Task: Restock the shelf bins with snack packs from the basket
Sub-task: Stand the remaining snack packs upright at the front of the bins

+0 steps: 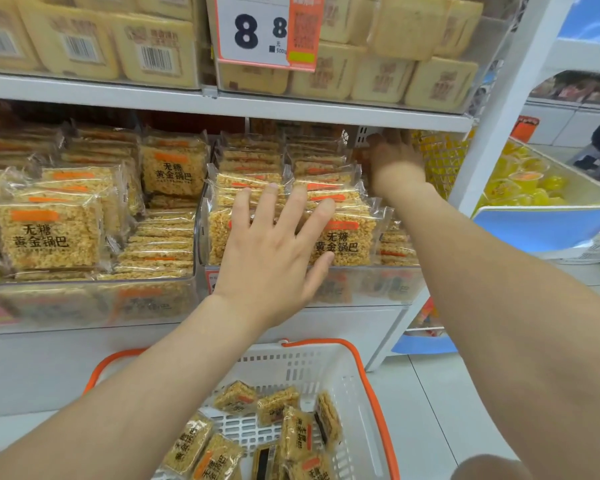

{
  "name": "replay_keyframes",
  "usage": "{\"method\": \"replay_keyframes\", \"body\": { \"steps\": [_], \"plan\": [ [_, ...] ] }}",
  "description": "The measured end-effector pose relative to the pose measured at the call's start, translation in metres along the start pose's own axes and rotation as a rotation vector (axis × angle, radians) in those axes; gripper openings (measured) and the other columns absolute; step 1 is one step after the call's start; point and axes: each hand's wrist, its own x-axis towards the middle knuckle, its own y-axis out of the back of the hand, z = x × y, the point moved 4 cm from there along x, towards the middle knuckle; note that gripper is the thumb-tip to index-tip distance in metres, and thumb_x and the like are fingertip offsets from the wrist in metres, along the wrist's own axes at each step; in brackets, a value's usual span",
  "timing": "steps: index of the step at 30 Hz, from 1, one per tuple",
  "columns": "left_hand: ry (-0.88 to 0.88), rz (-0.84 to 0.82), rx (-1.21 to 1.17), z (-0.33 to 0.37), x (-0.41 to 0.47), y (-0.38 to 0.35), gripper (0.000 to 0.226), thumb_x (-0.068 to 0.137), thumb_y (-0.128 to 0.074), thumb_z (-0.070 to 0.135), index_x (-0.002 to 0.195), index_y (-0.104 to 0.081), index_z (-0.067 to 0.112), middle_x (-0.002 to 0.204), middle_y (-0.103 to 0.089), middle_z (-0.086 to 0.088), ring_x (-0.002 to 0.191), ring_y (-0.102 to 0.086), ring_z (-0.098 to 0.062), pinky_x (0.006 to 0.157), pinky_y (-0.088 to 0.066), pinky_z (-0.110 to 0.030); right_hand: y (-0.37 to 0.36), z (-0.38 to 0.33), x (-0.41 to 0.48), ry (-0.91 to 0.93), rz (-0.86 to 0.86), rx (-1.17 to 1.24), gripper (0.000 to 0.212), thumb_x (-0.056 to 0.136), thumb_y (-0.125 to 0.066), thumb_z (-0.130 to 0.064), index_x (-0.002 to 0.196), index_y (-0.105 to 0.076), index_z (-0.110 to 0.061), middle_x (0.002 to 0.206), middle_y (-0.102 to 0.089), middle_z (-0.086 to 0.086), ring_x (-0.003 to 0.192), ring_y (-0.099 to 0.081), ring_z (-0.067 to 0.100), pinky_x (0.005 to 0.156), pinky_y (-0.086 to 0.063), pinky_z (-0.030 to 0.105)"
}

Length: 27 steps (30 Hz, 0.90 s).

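Note:
My left hand [274,251] lies flat with fingers spread against the front row of clear-wrapped golden rice-crisp snack packs [347,242] in the right clear shelf bin [371,282]. Far back in that same bin, under the upper shelf, my right hand [394,155] reaches deep; its fingers are in shadow and whatever they hold is hidden. Below, a white basket with orange handles [352,386] holds several loose snack packs [297,433] of the same kind.
A left bin [84,299] holds more of the same packs. The shelf above carries pale boxed cakes [381,77] and a price sign [267,29]. A white upright post [506,98] stands at the right, with a bin of yellow jelly cups [527,181] beyond it.

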Motion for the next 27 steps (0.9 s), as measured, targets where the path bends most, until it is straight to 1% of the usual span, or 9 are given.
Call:
{"method": "replay_keyframes", "body": {
  "steps": [3,6,8,10,13,15,20,24,27],
  "plan": [
    [-0.005,-0.017,-0.017,0.000,-0.001,0.002,0.066,0.105,-0.036,0.061,0.161,-0.031,0.027,0.160,-0.039,-0.013,0.146,-0.036,-0.045,0.119,-0.023,-0.066,0.000,0.005,-0.017,-0.022,0.002,0.053,0.078,0.090,-0.072,-0.001,0.157,-0.032,-0.005,0.160,-0.032,0.022,0.149,-0.030,0.042,0.115,-0.039,0.051],
    [0.004,-0.005,-0.080,-0.002,-0.002,0.008,0.068,0.103,-0.045,0.059,0.161,-0.031,0.026,0.162,-0.037,-0.014,0.151,-0.030,-0.045,0.123,-0.019,-0.066,0.004,0.007,-0.044,0.015,0.012,0.055,0.052,0.090,-0.054,0.014,0.141,-0.047,0.007,0.135,-0.056,0.030,0.122,-0.056,0.046,0.095,-0.051,0.051],
    [-0.001,0.038,-0.108,-0.002,-0.006,0.014,0.068,0.101,-0.055,0.053,0.159,-0.037,0.022,0.164,-0.035,-0.015,0.154,-0.025,-0.045,0.125,-0.017,-0.065,0.011,0.010,-0.064,0.050,0.045,0.042,0.039,0.087,-0.055,0.017,0.124,-0.057,0.006,0.118,-0.062,0.027,0.109,-0.061,0.044,0.084,-0.049,0.048],
    [-0.017,0.135,-0.137,0.001,-0.014,0.022,0.061,0.096,-0.067,0.042,0.149,-0.049,0.017,0.156,-0.043,-0.016,0.147,-0.035,-0.044,0.122,-0.024,-0.062,0.016,0.013,-0.082,0.081,0.057,0.046,0.032,0.084,-0.062,0.016,0.112,-0.060,0.001,0.111,-0.061,0.022,0.105,-0.060,0.042,0.078,-0.046,0.044],
    [-0.067,0.331,-0.207,0.007,-0.032,0.035,0.028,0.093,-0.071,0.023,0.118,-0.064,0.014,0.125,-0.057,-0.012,0.113,-0.051,-0.038,0.094,-0.041,-0.049,0.026,0.018,-0.105,0.082,0.108,0.042,0.034,0.086,-0.065,0.008,0.117,-0.064,-0.004,0.113,-0.060,0.016,0.108,-0.056,0.039,0.082,-0.047,0.045],
    [-0.143,0.340,-0.248,0.010,-0.045,0.038,0.008,0.096,-0.064,0.020,0.100,-0.062,0.013,0.102,-0.057,-0.007,0.094,-0.050,-0.032,0.077,-0.040,-0.043,0.037,0.018,-0.126,0.042,0.169,0.023,0.032,0.088,-0.062,0.001,0.119,-0.062,-0.008,0.116,-0.057,0.016,0.109,-0.053,0.039,0.083,-0.044,0.045],
    [-0.185,-0.051,-0.312,0.009,-0.077,0.006,0.026,0.101,-0.054,0.033,0.077,-0.055,0.023,0.059,-0.051,0.010,0.052,-0.051,-0.016,0.047,-0.043,-0.033,0.067,-0.007,-0.193,-0.077,0.144,0.131,0.019,0.095,-0.056,-0.026,0.101,-0.053,-0.009,0.098,-0.061,0.015,0.090,-0.062,0.042,0.067,-0.036,0.038],
    [-0.248,-0.433,-0.248,0.022,-0.109,-0.030,0.023,0.105,-0.042,0.034,0.089,-0.055,0.024,0.078,-0.061,0.004,0.067,-0.061,-0.023,0.060,-0.052,-0.036,0.063,-0.049,-0.249,0.198,-0.101,0.110,0.026,0.092,-0.053,-0.026,0.072,-0.040,-0.014,0.075,-0.047,0.006,0.075,-0.058,0.036,0.061,-0.038,0.035],
    [-0.323,-0.685,-0.237,0.037,-0.129,-0.053,0.021,0.104,-0.043,0.031,0.108,-0.062,0.021,0.096,-0.067,-0.001,0.082,-0.065,-0.027,0.066,-0.052,-0.039,0.039,-0.074,-0.288,0.374,-0.344,0.070,0.027,0.098,-0.053,-0.026,0.078,-0.041,-0.013,0.075,-0.037,0.003,0.075,-0.051,0.032,0.064,-0.040,0.036]
  ]
}}
